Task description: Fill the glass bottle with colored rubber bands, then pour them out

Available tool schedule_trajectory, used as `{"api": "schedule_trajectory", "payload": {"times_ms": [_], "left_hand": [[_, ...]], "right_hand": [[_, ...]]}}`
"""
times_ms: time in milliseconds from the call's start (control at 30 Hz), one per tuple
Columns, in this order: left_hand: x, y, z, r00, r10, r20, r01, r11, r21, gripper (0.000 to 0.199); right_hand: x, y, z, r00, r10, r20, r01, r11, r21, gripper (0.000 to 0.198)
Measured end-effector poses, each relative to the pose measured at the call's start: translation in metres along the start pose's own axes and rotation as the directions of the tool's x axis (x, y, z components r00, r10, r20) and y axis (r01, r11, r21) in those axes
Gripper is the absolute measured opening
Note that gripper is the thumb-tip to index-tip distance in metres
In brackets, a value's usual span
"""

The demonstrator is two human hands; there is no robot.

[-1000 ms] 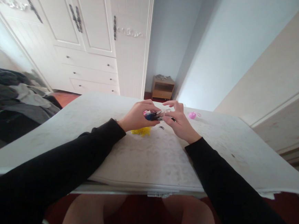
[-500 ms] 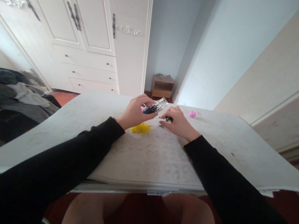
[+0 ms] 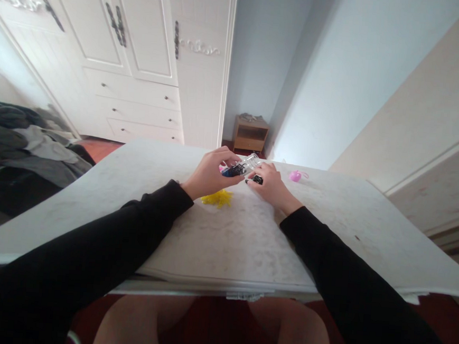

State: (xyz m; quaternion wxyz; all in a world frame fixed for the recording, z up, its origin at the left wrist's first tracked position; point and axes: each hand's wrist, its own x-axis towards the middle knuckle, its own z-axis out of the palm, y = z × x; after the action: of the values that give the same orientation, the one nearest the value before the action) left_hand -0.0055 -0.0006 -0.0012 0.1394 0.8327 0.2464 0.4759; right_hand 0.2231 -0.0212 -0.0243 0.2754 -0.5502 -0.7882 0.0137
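My left hand (image 3: 210, 173) is wrapped round a clear jar (image 3: 250, 163), which it keeps tilted with the mouth up and to the right. Small black pieces (image 3: 237, 169) and something blue lie in the jar's lower part. Right by the jar's mouth, my right hand (image 3: 271, 186) is curled with bent fingers round more small black pieces (image 3: 257, 179); the fingers partly cover them. Below my left hand a pile of small yellow pieces (image 3: 217, 198) rests on the white table (image 3: 223, 246). A bit of pink shows behind the left fingers, mostly hidden.
A pink round item with a loop (image 3: 296, 176) lies on the table right of my right hand. Beyond the table stand a white wardrobe (image 3: 139, 101) and a small wooden nightstand (image 3: 251, 134). Dark clothes (image 3: 12, 149) are heaped at the left.
My right hand has moved slightly left and up, closer to the jar's mouth. A black piece seen below its thumb no longer shows. The jar stays tilted in my left hand.
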Motion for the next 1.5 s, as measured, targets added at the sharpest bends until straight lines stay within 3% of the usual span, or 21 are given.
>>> {"api": "schedule_trajectory", "payload": {"times_ms": [100, 233, 367, 533, 700, 833, 1000, 1200, 1333, 1500], "left_hand": [[0.0, 0.0, -0.001, 1.0, -0.002, 0.001, 0.002, 1.0, 0.006, 0.02], [0.0, 0.0, -0.001, 1.0, 0.002, 0.012, -0.002, 1.0, 0.012, 0.019], [0.0, -0.001, -0.001, 1.0, 0.015, 0.021, -0.015, 1.0, 0.011, 0.019], [0.0, -0.006, -0.002, 1.0, 0.02, -0.012, -0.019, 0.998, 0.062, 0.023], [0.001, -0.01, -0.003, 0.998, -0.044, -0.037, 0.047, 0.996, 0.081, 0.024], [0.001, -0.01, -0.002, 0.997, -0.075, -0.012, 0.076, 0.991, 0.111, 0.025], [0.001, -0.011, -0.001, 0.995, -0.093, 0.026, 0.089, 0.989, 0.118, 0.027], [0.0, -0.009, -0.001, 0.996, -0.081, 0.045, 0.076, 0.99, 0.115, 0.027], [0.0, -0.009, -0.001, 0.997, -0.069, 0.032, 0.065, 0.993, 0.098, 0.026], [0.003, -0.015, 0.004, 0.975, -0.211, -0.075, 0.198, 0.969, -0.149, 0.026]], "right_hand": [[-0.001, 0.002, 0.0, 1.0, 0.018, 0.022, -0.018, 1.0, 0.0, 0.015], [-0.003, 0.004, 0.001, 0.998, 0.031, 0.055, -0.032, 1.0, 0.0, 0.006], [-0.002, 0.005, 0.004, 0.999, 0.029, 0.035, -0.029, 1.0, 0.002, 0.01], [0.002, 0.005, -0.003, 0.991, 0.049, -0.126, -0.033, 0.991, 0.128, 0.009], [0.001, -0.003, -0.019, 0.935, 0.132, -0.331, -0.001, 0.929, 0.369, 0.008], [-0.002, -0.01, -0.023, 0.908, 0.065, -0.413, 0.13, 0.895, 0.428, 0.008], [-0.004, -0.013, -0.021, 0.942, 0.0, -0.336, 0.163, 0.875, 0.457, 0.006], [-0.003, -0.014, -0.02, 0.931, -0.076, -0.356, 0.249, 0.848, 0.469, 0.005], [-0.004, -0.017, -0.02, 0.92, -0.011, -0.392, 0.233, 0.82, 0.523, 0.004], [-0.002, -0.011, -0.026, 0.883, 0.144, -0.447, 0.051, 0.917, 0.396, 0.006]]}}
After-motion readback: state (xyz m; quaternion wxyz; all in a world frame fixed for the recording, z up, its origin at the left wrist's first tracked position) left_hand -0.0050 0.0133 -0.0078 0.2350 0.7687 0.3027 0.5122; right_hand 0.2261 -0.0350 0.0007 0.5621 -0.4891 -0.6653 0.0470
